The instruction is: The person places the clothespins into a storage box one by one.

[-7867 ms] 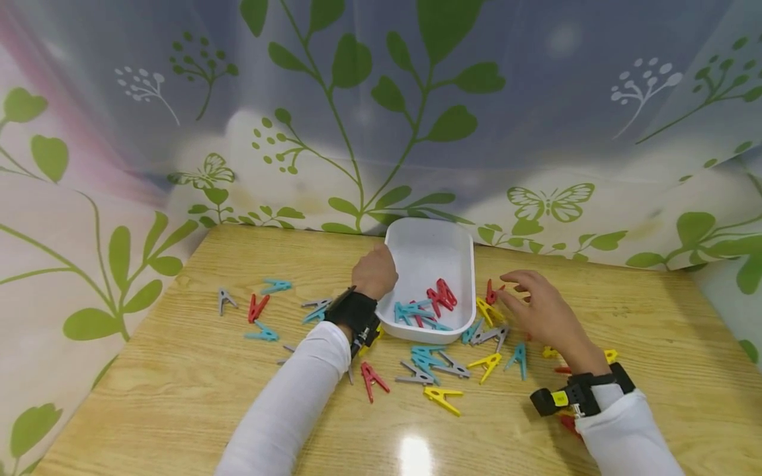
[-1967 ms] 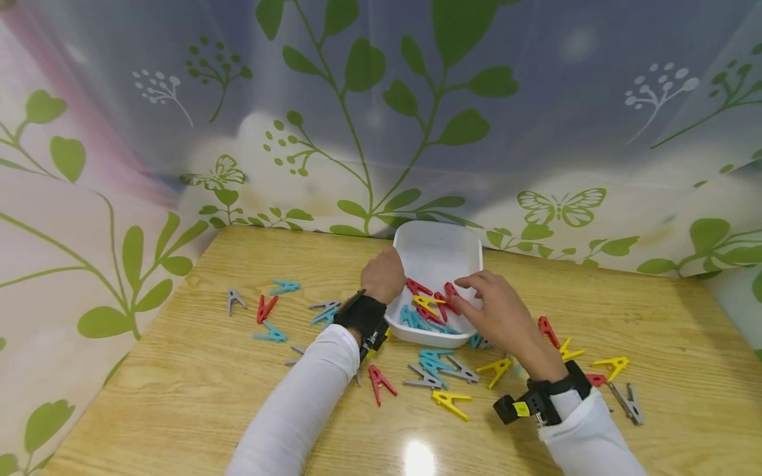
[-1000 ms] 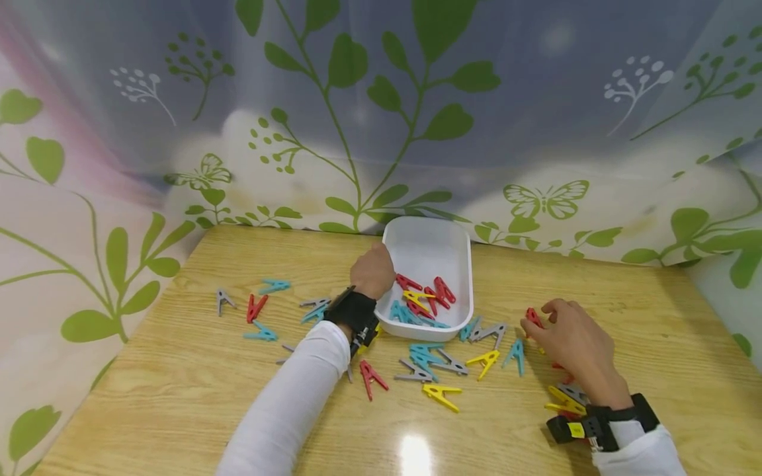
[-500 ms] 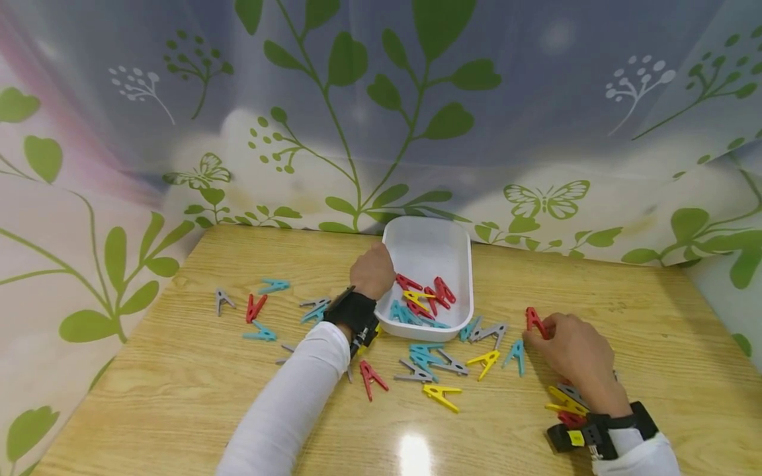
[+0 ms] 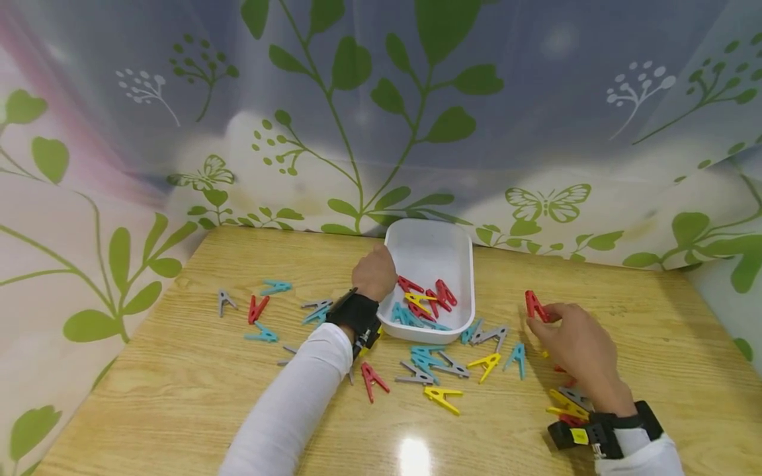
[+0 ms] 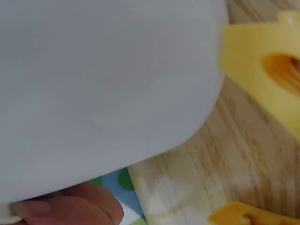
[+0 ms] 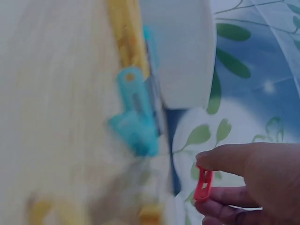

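Observation:
A red clothespin (image 5: 535, 305) is pinched between the thumb and fingers of my right hand (image 5: 576, 340), over the right part of the table. The right wrist view also shows this red clothespin (image 7: 204, 183) between thumb and fingertips. My left hand (image 5: 375, 273) grips the left rim of the white plastic tub (image 5: 428, 248); its fingertips (image 6: 70, 208) show at the tub's edge in the left wrist view. Inside the tub lie several red, blue and yellow clothespins (image 5: 419, 302) near its front end.
Loose clothespins lie around the tub: a yellow one (image 5: 443, 399) and a red one (image 5: 374, 381) in front, a blue one (image 5: 516, 360) to the right, a grey one (image 5: 226, 302) far left. More sit by the right wrist. A printed curtain (image 5: 297, 132) hangs behind the wooden table (image 5: 196, 410).
A red and a yellow clothespin have been added to the tub. My right hand has gone from the tub to the right, taken another red clothespin and raised it slightly. The left hand stays put.

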`<state>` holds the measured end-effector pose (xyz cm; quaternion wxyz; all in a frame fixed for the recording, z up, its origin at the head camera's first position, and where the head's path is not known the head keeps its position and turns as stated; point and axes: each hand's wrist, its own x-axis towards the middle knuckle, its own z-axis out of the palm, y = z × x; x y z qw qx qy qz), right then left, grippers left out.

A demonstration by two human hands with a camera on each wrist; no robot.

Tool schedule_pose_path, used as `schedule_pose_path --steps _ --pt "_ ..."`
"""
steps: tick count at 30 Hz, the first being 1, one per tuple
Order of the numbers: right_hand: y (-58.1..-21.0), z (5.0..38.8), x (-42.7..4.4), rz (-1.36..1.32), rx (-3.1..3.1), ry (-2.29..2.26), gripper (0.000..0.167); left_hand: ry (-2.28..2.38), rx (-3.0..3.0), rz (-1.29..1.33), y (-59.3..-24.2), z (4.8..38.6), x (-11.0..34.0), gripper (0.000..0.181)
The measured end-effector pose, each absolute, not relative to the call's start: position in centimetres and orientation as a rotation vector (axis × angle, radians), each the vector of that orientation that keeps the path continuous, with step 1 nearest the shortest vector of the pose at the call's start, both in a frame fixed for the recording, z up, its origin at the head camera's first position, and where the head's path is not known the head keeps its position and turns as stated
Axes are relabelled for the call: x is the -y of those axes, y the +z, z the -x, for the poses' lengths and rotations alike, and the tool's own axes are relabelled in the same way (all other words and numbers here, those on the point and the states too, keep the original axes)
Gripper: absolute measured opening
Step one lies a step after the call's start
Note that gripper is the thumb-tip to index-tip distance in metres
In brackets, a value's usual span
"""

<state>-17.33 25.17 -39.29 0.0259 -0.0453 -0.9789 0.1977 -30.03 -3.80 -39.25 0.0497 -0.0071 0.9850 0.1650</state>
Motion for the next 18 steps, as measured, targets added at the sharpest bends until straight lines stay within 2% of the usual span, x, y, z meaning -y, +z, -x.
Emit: schedule_pose_path --steps 9,18 --pt "-37.1 19.5 -20.8 -0.144 2.825 0.715 0.045 0.499 -2.999 0.042 -39.4 30.2 4.1 0.03" --pt "-36.7 20.7 -17.2 -0.39 2.795 0.766 0.04 0.485 -3.001 0.046 -39.1 30.2 3.7 0.031"
